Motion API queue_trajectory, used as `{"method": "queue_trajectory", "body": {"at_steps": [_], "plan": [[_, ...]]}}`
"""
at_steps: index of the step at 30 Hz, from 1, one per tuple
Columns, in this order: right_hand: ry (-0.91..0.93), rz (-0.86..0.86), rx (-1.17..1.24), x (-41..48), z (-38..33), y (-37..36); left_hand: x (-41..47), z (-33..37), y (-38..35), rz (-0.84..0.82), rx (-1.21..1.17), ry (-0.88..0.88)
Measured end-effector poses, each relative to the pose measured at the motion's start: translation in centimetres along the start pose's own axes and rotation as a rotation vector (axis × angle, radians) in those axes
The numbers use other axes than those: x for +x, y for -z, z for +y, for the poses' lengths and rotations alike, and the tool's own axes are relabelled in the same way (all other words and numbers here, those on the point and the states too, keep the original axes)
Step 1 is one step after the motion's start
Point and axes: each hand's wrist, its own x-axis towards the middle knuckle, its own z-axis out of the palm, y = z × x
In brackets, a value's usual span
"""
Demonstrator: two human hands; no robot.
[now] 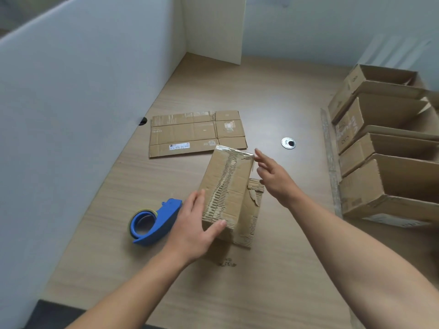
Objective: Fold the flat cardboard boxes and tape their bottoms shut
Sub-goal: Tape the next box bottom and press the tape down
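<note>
Sitting along the table (273, 91) right edge, several folded boxes (380, 148) look done; one flat box (190, 134) at the back isn't folded yet. Mid-table the current box (225, 186) stands btm up, seam ragged w/ torn tape, fresh strip hard to tell. The tape dispenser (154, 222) lies beside it, untouched. L hand (197, 224) grips the near end, fingers (198, 198) wrapped round; R hand (275, 179) is spread open by the far corner.

Room far and near, sides hemmed in

I see bare desk (273, 96) beyond the flat cardboard (190, 134) and along the near edge. The white partition (71, 115) walls off the left, and a row of open boxes (384, 148) blocks the right. My left hand (194, 224), gripping the taped box (228, 186), fills the gap to the tape dispenser (154, 222).
</note>
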Motion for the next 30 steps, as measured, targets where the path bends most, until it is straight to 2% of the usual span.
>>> {"method": "queue_trajectory", "body": {"at_steps": [2,4,7,9,12,18,21,23,25,27,30], "plan": [[0.026,-0.009,-0.100,0.1,0.4,0.4,0.3,0.7,-0.8,-0.006,0.069,0.032],[0.033,0.031,-0.098,0.7,0.7,1.1,0.5,1.5,-1.6,-0.018,0.174,0.061],[-0.024,0.023,0.071,2.0,0.3,1.4,1.0,2.4,-2.4,-0.016,0.267,0.106],[-0.063,-0.024,0.192,2.3,-0.2,0.9,1.3,2.7,-2.6,-0.021,0.275,0.129],[-0.104,-0.004,0.333,2.4,-0.3,-1.0,1.9,3.0,-3.0,0.014,0.263,0.179],[-0.115,-0.032,0.404,1.5,0.3,-3.4,3.0,3.3,-4.0,0.043,0.332,0.178],[-0.029,0.012,0.235,0.4,0.8,-1.6,3.4,1.9,-2.7,-0.018,0.379,0.082],[-0.001,0.107,0.099,-0.3,1.4,0.2,4.3,0.5,-0.6,-0.092,0.410,-0.007],[0.050,0.198,-0.150,-0.8,2.4,2.6,5.7,-0.7,1.6,-0.197,0.467,-0.109],[0.155,0.127,-0.421,-1.0,3.2,4.8,7.0,-1.8,3.5,-0.283,0.506,-0.188],[0.269,-0.122,-0.619,-1.2,3.9,6.3,8.1,-2.6,4.7,-0.350,0.517,-0.227]]}}
